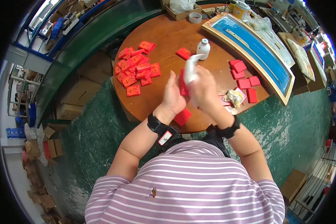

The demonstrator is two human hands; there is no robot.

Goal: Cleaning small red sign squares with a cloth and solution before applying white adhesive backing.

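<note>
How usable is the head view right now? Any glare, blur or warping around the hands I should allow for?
Head view: even light, no strong glare on the round table; the white cloth in the right hand looks slightly smeared, the left hand and its red piece read sharper; fisheye bends the framed blue board and darkens the rim; windows top right are blown out.

Pile of tiles point(136, 69) on table point(168, 37) at left; bottle point(203, 48) behind the hands; smaller tile group point(244, 78) right; framed board point(250, 50) far right; one tile point(183, 117) at near edge.
</note>
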